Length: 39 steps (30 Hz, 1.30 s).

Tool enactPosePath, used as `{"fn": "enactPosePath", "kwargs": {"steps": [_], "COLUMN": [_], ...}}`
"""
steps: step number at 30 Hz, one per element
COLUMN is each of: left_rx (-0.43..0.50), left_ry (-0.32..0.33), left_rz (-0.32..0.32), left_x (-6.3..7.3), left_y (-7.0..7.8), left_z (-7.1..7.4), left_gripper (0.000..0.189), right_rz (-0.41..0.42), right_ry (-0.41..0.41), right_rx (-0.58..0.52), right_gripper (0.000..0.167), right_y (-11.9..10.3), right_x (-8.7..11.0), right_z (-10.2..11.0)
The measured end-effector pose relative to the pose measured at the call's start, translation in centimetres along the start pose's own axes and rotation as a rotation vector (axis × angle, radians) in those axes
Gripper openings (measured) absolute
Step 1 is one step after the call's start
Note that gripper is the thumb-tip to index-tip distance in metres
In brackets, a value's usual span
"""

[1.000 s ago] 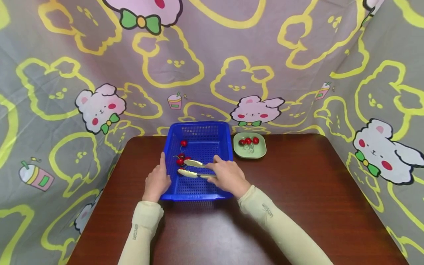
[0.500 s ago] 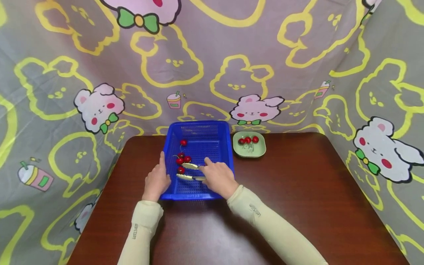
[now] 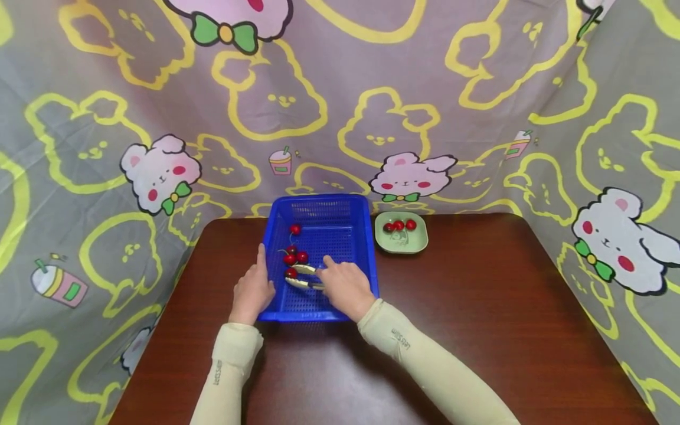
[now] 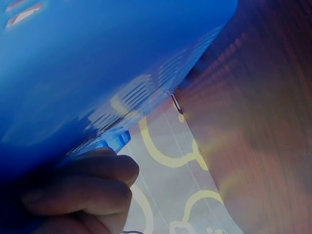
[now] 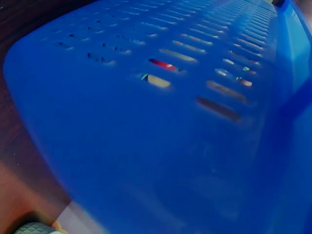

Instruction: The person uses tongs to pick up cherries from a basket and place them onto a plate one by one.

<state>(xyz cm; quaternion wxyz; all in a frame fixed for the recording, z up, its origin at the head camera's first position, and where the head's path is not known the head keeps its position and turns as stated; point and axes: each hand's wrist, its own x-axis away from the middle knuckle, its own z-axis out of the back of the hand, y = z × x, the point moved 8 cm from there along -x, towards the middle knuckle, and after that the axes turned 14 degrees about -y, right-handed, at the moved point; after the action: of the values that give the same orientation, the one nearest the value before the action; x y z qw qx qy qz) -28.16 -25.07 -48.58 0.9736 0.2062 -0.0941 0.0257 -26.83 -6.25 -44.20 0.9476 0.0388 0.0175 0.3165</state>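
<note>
In the head view my left hand (image 3: 252, 292) grips the left rim of a blue plastic basket (image 3: 317, 316), index finger laid along the edge. Curled fingers (image 4: 105, 195) show under that rim in the left wrist view. Over the basket, my right hand (image 3: 347, 288) holds a pair of tongs (image 3: 304, 269) with pale tips, pointing left. The tips stand apart on either side of a red cherry (image 3: 290, 273). Several more cherries (image 3: 289, 258), some with stems, lie just behind it on the basket floor. The basket's slotted wall (image 5: 146, 146) fills most of the right wrist view.
A pale green dish (image 3: 419, 243) with three cherries (image 3: 399, 225) stands right of the basket on the brown wooden table (image 3: 478, 307). A patterned curtain (image 3: 329, 88) hangs behind the table and along both sides.
My right hand has moved left with the tongs and slightly lower, bringing their tips around the nearest cherry. My left hand stays on the basket rim.
</note>
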Motion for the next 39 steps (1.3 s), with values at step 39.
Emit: {"fn": "enactPosePath", "kwargs": {"steps": [39], "left_rx": [-0.025], "left_ry": [0.003], "left_rz": [0.0], "left_x": [0.1], "left_y": [0.3], "left_z": [0.0], "left_gripper": [0.089], "right_rz": [-0.065], "right_ry": [0.166], "right_rx": [-0.22], "right_gripper": [0.048], "right_y": [7.2], "right_x": [3.8], "right_z": [3.9]}}
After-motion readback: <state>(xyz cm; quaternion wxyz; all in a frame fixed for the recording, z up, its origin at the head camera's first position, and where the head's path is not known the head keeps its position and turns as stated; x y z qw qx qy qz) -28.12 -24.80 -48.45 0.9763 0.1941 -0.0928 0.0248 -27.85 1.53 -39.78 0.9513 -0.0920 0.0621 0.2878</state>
